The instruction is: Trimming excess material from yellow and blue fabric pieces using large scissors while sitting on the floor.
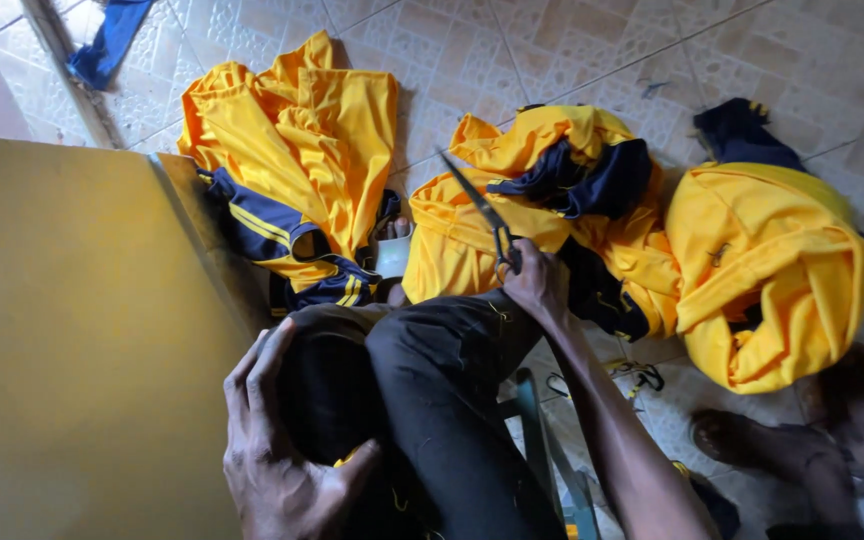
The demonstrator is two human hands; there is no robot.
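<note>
Scissors (487, 215) sit in our right hand (537, 280), whose fingers are curled shut through the handles, the blades closed or nearly so and pointing up and away from the fingertips toward the far floor. Just beyond those fingers lies a heap of yellow and navy garments (542, 190), and the blades cross in front of it; we cannot tell whether they touch the cloth. Our left hand (277, 450) rests on our knee in black trousers (432, 400), fingers spread wide and laid flat over the fabric, gripping nothing. To the left of these fingers stands a yellow desk (72, 340). Beyond them another yellow garment (292, 150) lies on the tiled floor (552, 50), and a third yellow bundle (767, 260) sits well to the right of the scissors.
</note>
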